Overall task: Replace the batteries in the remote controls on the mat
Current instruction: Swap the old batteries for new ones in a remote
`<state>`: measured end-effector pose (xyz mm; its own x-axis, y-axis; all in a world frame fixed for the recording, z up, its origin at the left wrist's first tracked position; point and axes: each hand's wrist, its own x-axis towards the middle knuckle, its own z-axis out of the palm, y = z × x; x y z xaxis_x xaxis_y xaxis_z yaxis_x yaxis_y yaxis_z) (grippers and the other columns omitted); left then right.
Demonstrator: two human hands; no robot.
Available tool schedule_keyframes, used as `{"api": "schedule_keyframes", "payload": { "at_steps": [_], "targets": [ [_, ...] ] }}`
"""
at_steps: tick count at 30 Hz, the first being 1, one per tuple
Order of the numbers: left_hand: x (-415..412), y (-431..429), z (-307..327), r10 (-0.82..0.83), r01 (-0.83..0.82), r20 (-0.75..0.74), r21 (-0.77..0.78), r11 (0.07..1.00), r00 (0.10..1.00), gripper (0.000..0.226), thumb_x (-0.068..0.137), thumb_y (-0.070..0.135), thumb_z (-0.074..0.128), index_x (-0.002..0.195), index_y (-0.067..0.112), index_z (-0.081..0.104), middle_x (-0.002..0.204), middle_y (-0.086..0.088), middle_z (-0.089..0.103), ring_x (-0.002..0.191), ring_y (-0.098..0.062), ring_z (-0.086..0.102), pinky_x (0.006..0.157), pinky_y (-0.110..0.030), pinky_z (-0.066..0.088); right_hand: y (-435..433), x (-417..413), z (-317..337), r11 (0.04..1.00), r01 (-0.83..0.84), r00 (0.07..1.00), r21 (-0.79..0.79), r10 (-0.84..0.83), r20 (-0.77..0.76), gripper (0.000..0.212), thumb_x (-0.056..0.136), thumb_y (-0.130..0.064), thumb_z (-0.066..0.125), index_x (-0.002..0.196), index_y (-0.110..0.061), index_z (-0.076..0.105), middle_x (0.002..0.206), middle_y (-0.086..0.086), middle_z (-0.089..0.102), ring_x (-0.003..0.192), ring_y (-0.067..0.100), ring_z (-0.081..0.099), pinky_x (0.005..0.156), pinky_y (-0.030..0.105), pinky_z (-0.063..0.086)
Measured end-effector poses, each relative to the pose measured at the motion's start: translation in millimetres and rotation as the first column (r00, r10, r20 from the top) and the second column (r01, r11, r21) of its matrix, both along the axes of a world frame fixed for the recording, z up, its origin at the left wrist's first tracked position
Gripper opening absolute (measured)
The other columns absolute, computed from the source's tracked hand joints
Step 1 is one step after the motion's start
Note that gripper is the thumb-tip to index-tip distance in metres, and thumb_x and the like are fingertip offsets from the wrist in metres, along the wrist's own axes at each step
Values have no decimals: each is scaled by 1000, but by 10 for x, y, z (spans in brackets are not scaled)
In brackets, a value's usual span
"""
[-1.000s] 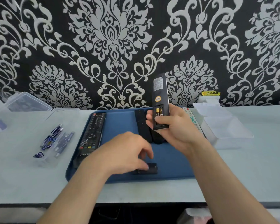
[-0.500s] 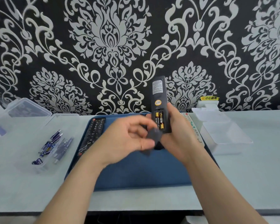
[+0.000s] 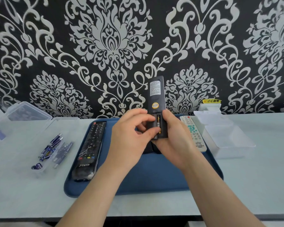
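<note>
The right hand [image 3: 174, 138] grips a black remote [image 3: 156, 102] upright above the blue mat [image 3: 154, 177], back side facing the camera, its compartment uncovered with a yellow-and-black battery [image 3: 159, 124] showing; the left hand [image 3: 131, 140] pinches its fingers at the compartment's left edge, though what it holds there cannot be told; a second black remote [image 3: 88, 149] lies face up on the mat's left; a white remote [image 3: 193, 133] lies at its right edge; blue batteries [image 3: 52, 148] sit in a clear tray [image 3: 44, 171] on the table, left of the mat.
</note>
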<state>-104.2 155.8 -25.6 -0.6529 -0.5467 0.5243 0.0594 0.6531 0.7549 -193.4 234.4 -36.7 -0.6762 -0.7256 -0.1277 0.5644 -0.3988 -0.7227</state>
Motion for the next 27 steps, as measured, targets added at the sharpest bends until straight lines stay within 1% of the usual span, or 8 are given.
{"api": "schedule_keyframes", "payload": {
  "at_steps": [2,5,7,9,12,17,23,27],
  "targets": [
    [1,-3,8,-40,43,54,-42,998,998,29,72,17,82,100,21,75,113,17,59,74,-5,59,69,-22,54,20,-5,11,1000,3,1000,-19,-3,15,37,105,-22,36,126,-2,58,118,24,67,97,33,67,99,54,49],
    [40,-3,15,-174,189,191,-60,980,966,51,70,20,84,118,24,68,124,26,52,93,4,59,86,-21,52,48,-15,25,1000,23,999,-4,-23,23,37,105,-23,37,125,0,57,107,20,70,91,33,67,89,51,54],
    [47,3,11,-166,204,224,-161,966,960,60,69,13,84,124,26,64,128,28,48,105,-5,58,96,-25,48,60,-30,25,999,36,999,5,-36,26,36,105,-23,37,126,-1,57,112,21,68,97,30,68,83,44,58],
    [39,4,4,-108,164,224,-247,955,968,62,68,11,83,125,25,63,129,26,49,99,-9,57,95,-24,45,56,-34,35,999,41,999,7,-41,29,37,105,-23,37,127,-1,56,111,21,66,97,29,68,79,40,59],
    [22,-15,-15,-56,107,181,-292,950,982,56,68,11,83,121,22,67,127,18,58,97,-4,53,93,-11,39,36,-32,32,999,52,997,-3,-52,51,36,104,-24,39,124,0,58,110,20,68,95,28,70,80,41,59],
    [1,-57,-61,-41,91,150,-342,935,988,47,70,14,81,116,17,70,120,19,57,114,-1,47,101,-2,25,17,-18,25,1000,26,997,12,-27,66,39,104,-31,42,126,-4,60,122,19,68,114,29,66,100,45,51],
    [-7,-51,-80,-56,104,146,-350,931,988,44,73,20,74,117,13,69,122,12,60,120,0,43,103,0,20,28,11,71,999,40,995,-10,-39,87,36,104,-28,43,124,-4,61,116,14,71,101,23,71,78,31,60],
    [-30,-37,-77,-33,79,136,-350,933,990,45,70,22,71,114,13,70,121,4,66,116,-4,48,103,-3,25,-15,42,37,998,58,997,27,-59,49,38,103,-30,44,132,-7,55,128,13,65,115,22,65,83,29,57]
  ]
}}
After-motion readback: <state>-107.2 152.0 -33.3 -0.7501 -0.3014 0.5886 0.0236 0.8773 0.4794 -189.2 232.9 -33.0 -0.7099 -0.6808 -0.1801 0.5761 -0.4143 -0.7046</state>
